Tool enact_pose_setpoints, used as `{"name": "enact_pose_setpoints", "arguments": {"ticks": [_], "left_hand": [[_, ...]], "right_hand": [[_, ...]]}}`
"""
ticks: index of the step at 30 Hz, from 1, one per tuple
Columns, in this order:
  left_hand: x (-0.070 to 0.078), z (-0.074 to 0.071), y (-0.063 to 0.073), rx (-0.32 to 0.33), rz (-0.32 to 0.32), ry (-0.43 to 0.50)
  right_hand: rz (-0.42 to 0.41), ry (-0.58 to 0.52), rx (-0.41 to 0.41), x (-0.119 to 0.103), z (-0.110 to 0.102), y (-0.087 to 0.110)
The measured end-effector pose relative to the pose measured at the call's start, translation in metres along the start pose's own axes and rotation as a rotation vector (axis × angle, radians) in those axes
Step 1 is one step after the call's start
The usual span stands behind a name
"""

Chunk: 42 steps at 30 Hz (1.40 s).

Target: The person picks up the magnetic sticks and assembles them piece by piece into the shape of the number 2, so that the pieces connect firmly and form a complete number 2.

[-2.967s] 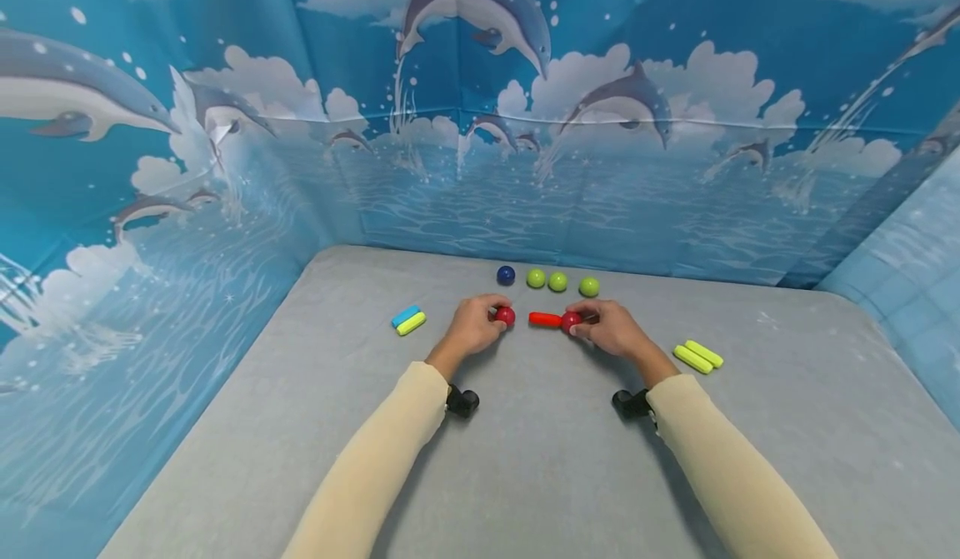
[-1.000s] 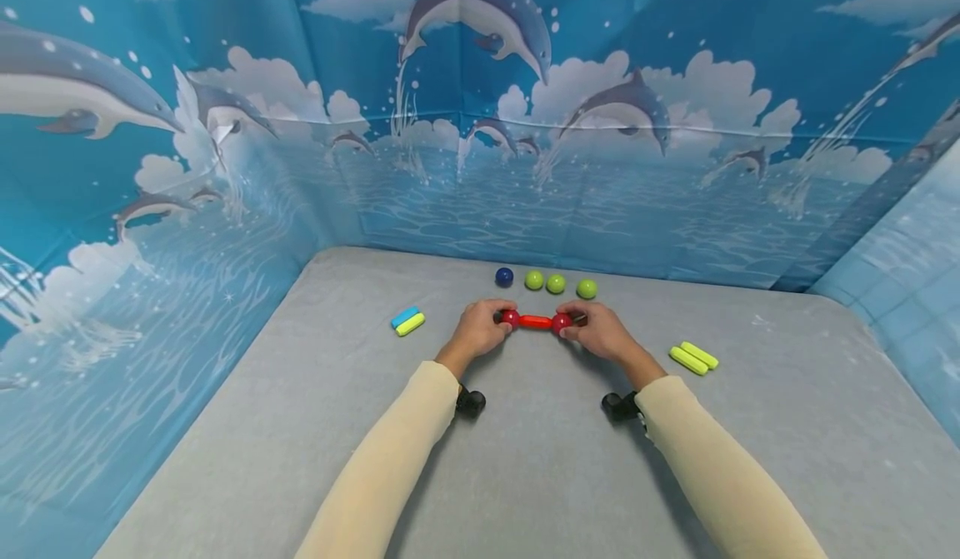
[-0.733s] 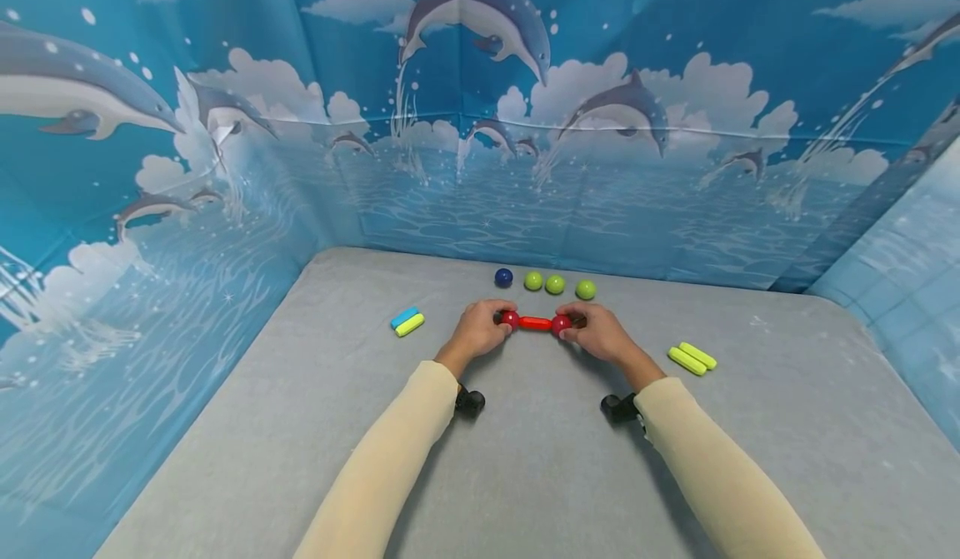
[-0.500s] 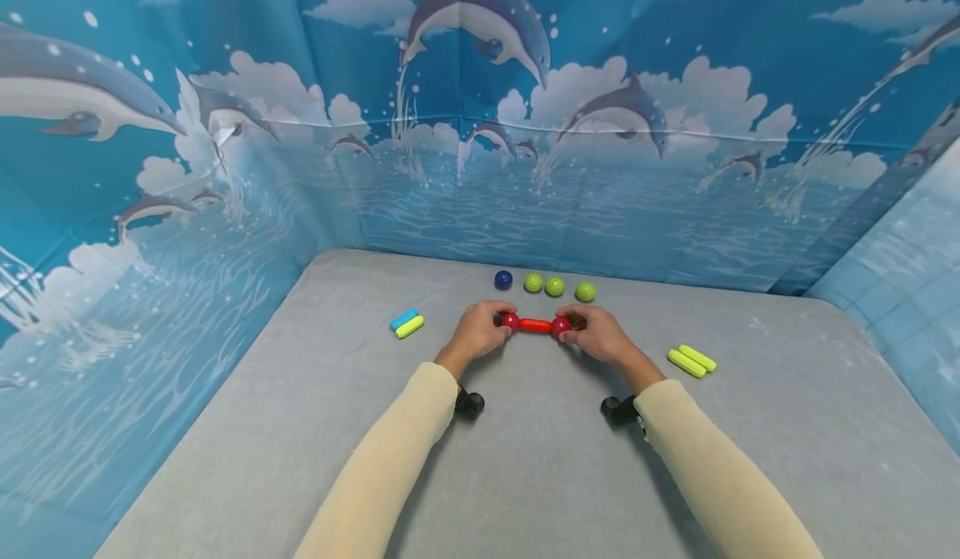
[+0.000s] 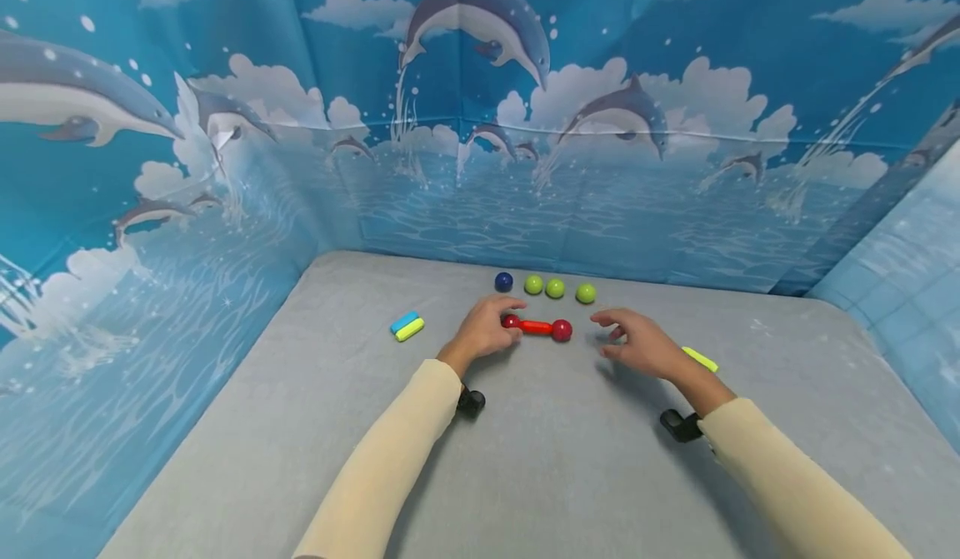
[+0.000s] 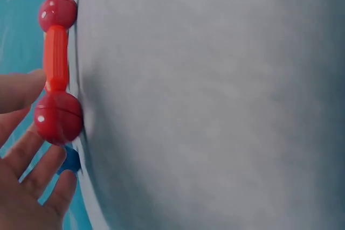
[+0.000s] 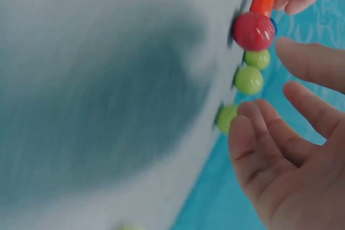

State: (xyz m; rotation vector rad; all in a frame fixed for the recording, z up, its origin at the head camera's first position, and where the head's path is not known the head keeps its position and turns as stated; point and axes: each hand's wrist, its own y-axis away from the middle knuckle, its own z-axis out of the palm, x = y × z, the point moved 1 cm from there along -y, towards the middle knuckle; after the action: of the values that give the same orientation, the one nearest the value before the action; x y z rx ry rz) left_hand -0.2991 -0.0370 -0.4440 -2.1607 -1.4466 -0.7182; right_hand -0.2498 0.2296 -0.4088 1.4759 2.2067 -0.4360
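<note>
A red rod (image 5: pixel 536 327) lies on the grey table with a red ball at each end, forming a dumbbell shape. My left hand (image 5: pixel 486 330) is around the left ball (image 6: pixel 58 118), its fingers loosely spread. In the left wrist view the thumb overlaps the rod's near end and the fingertips are right by the ball. My right hand (image 5: pixel 641 344) is apart from the right ball (image 5: pixel 562 331), some way to its right. Its fingers are relaxed and hold nothing, as the right wrist view also shows.
Behind the dumbbell shape sit a dark blue ball (image 5: pixel 503 281) and three green balls (image 5: pixel 555 288) in a row. A blue stick (image 5: pixel 404 321) and a yellow stick (image 5: pixel 409 330) lie at left. Another yellow stick (image 5: pixel 701 359) shows past the right wrist. A dolphin-print curtain (image 5: pixel 480 201) borders the table.
The left ball was brought against the rod's free end. Since half a second ago, my right hand has let go of the right ball and moved right; my left fingers have loosened.
</note>
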Motion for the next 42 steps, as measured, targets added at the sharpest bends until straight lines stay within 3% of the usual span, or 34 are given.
{"name": "enact_pose_setpoints", "arguments": {"ticks": [5, 12, 17, 24, 34, 42], "left_hand": [[0.009, 0.004, -0.001, -0.038, 0.026, -0.056], [0.018, 0.007, -0.008, -0.085, 0.079, -0.168], [0.025, 0.007, -0.012, -0.127, 0.098, -0.218], [0.03, 0.017, -0.016, -0.113, 0.12, -0.264], [0.03, 0.029, -0.019, -0.055, 0.097, -0.229], [0.03, 0.028, -0.02, -0.065, 0.088, -0.213]], "right_hand": [[-0.036, 0.073, 0.001, 0.011, -0.023, 0.043], [0.004, 0.268, 0.102, 0.04, -0.039, 0.081], [0.081, 0.433, 0.112, 0.053, -0.035, 0.087], [0.024, 0.582, 0.166, 0.058, -0.023, 0.082], [0.063, 0.511, 0.158, 0.063, -0.018, 0.078], [0.115, 0.384, 0.155, 0.063, -0.014, 0.073]]}}
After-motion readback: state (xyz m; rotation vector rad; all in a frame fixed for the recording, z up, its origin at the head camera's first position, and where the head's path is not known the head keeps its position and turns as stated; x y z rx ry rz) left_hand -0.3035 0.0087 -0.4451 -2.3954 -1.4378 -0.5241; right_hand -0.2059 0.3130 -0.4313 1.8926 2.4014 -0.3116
